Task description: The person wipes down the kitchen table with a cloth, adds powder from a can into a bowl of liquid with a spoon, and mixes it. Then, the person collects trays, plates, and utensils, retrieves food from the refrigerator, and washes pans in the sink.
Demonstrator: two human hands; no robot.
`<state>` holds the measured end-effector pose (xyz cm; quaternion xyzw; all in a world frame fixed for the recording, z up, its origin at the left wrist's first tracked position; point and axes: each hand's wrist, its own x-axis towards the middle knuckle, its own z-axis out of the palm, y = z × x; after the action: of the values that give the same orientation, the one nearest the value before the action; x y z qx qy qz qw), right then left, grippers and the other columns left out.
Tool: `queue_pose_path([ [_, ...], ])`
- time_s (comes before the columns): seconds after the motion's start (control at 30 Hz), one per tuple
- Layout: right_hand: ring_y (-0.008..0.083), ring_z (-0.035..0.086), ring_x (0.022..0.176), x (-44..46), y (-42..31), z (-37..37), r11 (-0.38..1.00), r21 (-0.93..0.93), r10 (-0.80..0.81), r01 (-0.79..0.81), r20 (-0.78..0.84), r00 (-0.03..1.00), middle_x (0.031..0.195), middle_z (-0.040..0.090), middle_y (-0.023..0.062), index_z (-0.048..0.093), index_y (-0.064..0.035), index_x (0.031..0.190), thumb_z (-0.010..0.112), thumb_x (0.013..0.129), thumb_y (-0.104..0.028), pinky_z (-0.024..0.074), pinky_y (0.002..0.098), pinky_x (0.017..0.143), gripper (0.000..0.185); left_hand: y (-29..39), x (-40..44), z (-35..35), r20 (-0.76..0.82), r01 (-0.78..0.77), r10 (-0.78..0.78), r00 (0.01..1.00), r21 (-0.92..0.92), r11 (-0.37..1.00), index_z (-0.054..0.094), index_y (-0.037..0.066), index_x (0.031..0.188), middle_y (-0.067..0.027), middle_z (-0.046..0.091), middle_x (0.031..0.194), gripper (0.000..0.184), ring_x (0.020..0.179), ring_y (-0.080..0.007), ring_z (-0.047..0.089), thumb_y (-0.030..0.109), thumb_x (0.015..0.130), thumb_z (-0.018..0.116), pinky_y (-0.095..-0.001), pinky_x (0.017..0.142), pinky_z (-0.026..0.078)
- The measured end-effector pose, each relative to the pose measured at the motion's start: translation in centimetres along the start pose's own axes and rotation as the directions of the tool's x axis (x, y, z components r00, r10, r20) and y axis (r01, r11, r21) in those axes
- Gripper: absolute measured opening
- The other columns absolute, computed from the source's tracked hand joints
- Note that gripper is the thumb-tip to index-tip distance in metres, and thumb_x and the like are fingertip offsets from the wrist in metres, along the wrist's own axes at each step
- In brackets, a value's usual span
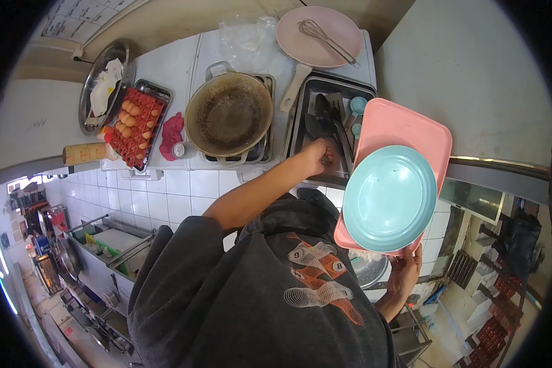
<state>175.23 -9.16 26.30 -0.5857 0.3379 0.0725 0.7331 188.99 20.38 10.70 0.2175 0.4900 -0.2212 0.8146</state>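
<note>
My left hand (319,157) reaches over the near part of a dark metal tray (295,116), its fingers curled closed; what they grip, if anything, I cannot make out. In that tray lie black utensils (325,122), including a spatula-like one, and a light blue measuring cup (357,105). At the right, my right hand (405,273) grips the near edge of a pink rectangular tray (405,126). A light blue oval plate (389,196) rests on the pink tray, which overlaps the dark tray's right side.
A large worn pot (230,116) stands mid-table. To its left are a red cloth (172,136), a small can (178,150), a red egg tray (129,150) and a steel basin (92,80). Behind lie a plastic bag (248,37) and a pink plate (294,37) with a whisk (328,42).
</note>
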Motion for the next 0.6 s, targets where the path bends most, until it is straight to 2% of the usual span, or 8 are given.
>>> queue_pose_path([
  [0.07,0.0219,0.067,0.09,0.2,-0.1,0.6,1.0,0.002,0.0,0.0,0.003,1.0,0.109,0.063,0.0135,0.048,-0.0012,0.128,0.05,0.093,-0.006,0.0607,0.0342,0.071,0.036,0.9,0.8,0.5,-0.046,0.035,-0.041,0.998,-0.127,0.991,0.044,0.01,0.076,-0.0021,0.04,0.065,0.014,0.054,-0.0132,0.04,0.007,0.089,0.04,-0.027,0.049,0.038],
  [0.17,0.0218,0.067,0.091,0.5,-0.2,1.1,1.0,-0.01,-0.008,0.008,0.006,1.0,0.11,0.063,0.0131,0.049,-0.0013,0.128,0.05,0.093,-0.006,0.0602,0.0347,0.072,0.036,1.0,0.0,0.8,-0.015,-0.008,0.006,1.0,-0.088,0.996,0.044,0.009,0.076,-0.0029,0.04,0.065,0.014,0.054,-0.014,0.041,0.006,0.089,0.039,-0.0293,0.049,0.039],
  [0.3,0.0207,0.064,0.094,0.9,-0.1,1.1,1.0,-0.008,-0.009,0.01,0.037,0.999,0.109,0.062,0.0123,0.05,0.001,0.125,0.053,0.094,-0.01,0.0572,0.0352,0.076,0.033,1.1,-5.0,3.2,-0.088,-0.08,0.074,0.993,-0.07,0.994,0.045,0.007,0.077,-0.0048,0.041,0.066,0.012,0.055,-0.0163,0.042,0.006,0.088,0.041,-0.0328,0.05,0.04],
  [0.4,0.0242,0.061,0.1,1.0,0.1,1.6,0.999,0.032,-0.006,0.004,0.067,0.998,0.113,0.06,0.0142,0.047,0.0019,0.129,0.053,0.094,-0.009,0.0551,0.0398,0.082,0.037,1.3,-8.7,4.0,-0.134,-0.134,0.126,0.983,-0.055,0.989,0.044,0.007,0.079,-0.0058,0.042,0.068,0.01,0.056,-0.0184,0.044,0.007,0.089,0.042,-0.034,0.05,0.039],
  [0.43,0.0268,0.06,0.103,1.3,0.2,1.4,0.999,0.047,0.012,-0.017,0.111,0.994,0.116,0.058,0.0152,0.044,0.0021,0.132,0.054,0.093,-0.008,0.054,0.0426,0.084,0.042,1.1,-8.6,2.9,-0.053,-0.136,0.133,0.99,-0.059,0.989,0.044,0.007,0.079,-0.0049,0.042,0.07,0.01,0.058,-0.0174,0.043,0.007,0.089,0.043,-0.0332,0.05,0.038],
  [0.5,0.0265,0.059,0.104,1.4,0.4,1.7,0.999,0.047,0.004,-0.008,0.08,0.997,0.116,0.058,0.0151,0.043,0.0013,0.134,0.054,0.092,-0.008,0.0537,0.0444,0.085,0.044,1.4,-10.0,0.9,0.103,-0.051,0.06,0.993,-0.088,0.995,0.044,0.008,0.082,-0.0044,0.041,0.071,0.008,0.059,-0.0163,0.041,0.007,0.09,0.043,-0.0325,0.05,0.037],
  [0.53,0.0268,0.058,0.107,1.3,0.2,2.0,0.999,0.042,0.006,-0.01,0.108,0.994,0.119,0.056,0.0156,0.044,0.0016,0.133,0.054,0.092,-0.007,0.0529,0.0456,0.087,0.043,1.6,-10.7,0.3,0.111,-0.024,0.035,0.993,-0.097,0.995,0.043,0.009,0.086,-0.0011,0.039,0.072,0.011,0.056,-0.0126,0.037,0.015,0.095,0.046,-0.0279,0.048,0.034],
  [0.6,0.0271,0.057,0.108,2.0,0.5,2.1,0.999,0.03,0.028,-0.032,0.125,0.992,0.121,0.054,0.0162,0.044,0.0016,0.133,0.054,0.092,-0.006,0.0526,0.0459,0.088,0.043,2.3,-12.0,-2.2,0.229,-0.024,0.041,0.973,-0.075,0.997,0.043,0.009,0.09,0.0011,0.039,0.071,0.016,0.055,-0.0098,0.035,0.022,0.098,0.048,-0.0247,0.046,0.03],
])
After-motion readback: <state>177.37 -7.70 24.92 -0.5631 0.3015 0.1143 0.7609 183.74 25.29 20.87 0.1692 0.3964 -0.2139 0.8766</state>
